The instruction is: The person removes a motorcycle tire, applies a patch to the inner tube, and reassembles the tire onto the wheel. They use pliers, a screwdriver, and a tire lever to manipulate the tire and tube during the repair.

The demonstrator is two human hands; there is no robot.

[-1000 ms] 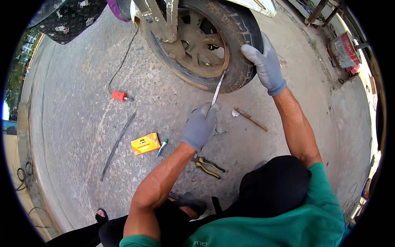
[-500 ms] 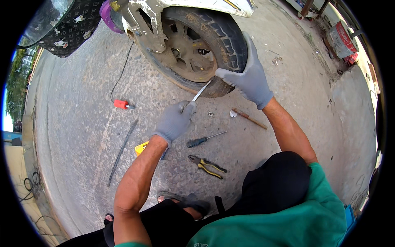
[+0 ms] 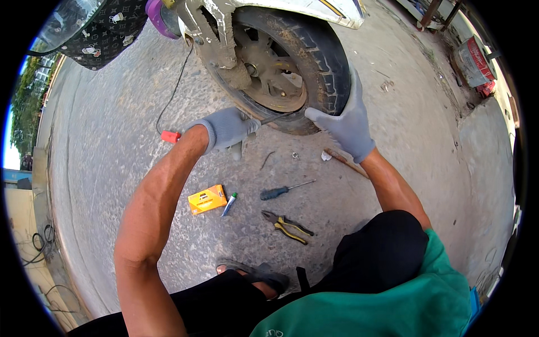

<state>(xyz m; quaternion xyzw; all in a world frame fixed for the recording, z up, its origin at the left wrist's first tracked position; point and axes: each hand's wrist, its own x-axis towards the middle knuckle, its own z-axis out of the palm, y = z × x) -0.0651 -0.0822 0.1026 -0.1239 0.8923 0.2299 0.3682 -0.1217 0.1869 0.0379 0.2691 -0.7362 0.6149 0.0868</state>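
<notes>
A dirty black tire [image 3: 328, 62] on a spoked wheel rim [image 3: 279, 92] stands under the white bodywork [image 3: 339, 14] of a two-wheeler. Wrapped in a grey glove, my left hand [image 3: 227, 129] is closed round a metal tire lever [image 3: 278, 117]. The lever lies nearly level, its far end at the gap between tire and rim; the exact tip is hidden. My gloved right hand [image 3: 348, 126] grips the tire's right side, thumb at the lower sidewall beside the lever's end, fingers along the tread.
On the concrete lie a yellow box [image 3: 206, 199], a small tube [image 3: 229, 204], a screwdriver [image 3: 275, 193], pliers [image 3: 288, 227] and a rusty rod [image 3: 347, 163]. A red cable-end piece [image 3: 170, 136] is left of my left hand. A bucket [image 3: 475, 60] stands far right.
My left hand has moved up and left, swinging the lever from steep to nearly level. The box and tube are uncovered; my left arm now covers the thin rod's spot. My right hand stays on the tire.
</notes>
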